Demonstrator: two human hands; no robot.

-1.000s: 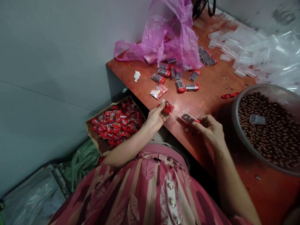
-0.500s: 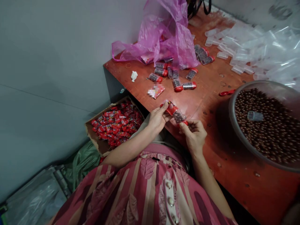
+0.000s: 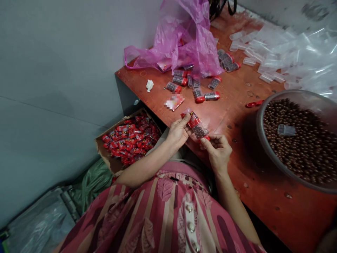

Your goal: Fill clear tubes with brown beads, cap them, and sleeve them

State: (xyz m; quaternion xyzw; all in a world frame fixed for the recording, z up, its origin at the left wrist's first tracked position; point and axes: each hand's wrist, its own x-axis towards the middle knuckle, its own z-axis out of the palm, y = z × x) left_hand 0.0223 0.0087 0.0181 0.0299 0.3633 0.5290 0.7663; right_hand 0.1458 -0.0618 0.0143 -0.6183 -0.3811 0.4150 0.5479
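Observation:
Between my hands, over the table's near edge, is a small clear packet [image 3: 195, 121] with a red printed end and a tube of dark brown balls in it. My left hand [image 3: 179, 131] pinches its upper left end, thumb on top. At the lower right, my right hand [image 3: 218, 149] grips the red-capped end of the tube between thumb and fingers. A red and white packet [image 3: 175, 102] lies flat just beyond. Several filled tubes with red caps [image 3: 180, 80] are scattered on the table behind it.
A large bowl of brown balls [image 3: 302, 147] with a clear cup [image 3: 286, 130] stands at right, a red scoop [image 3: 255, 104] beside it. Empty clear tubes [image 3: 276, 56] are heaped behind. A pink plastic bag [image 3: 181, 42] lies at the back; a carton of red packets [image 3: 129, 140] sits lower left.
The packet has shifted very slightly to the left in my hands and its printed side faces up a little more. Both hands keep their hold; the rest looks the same.

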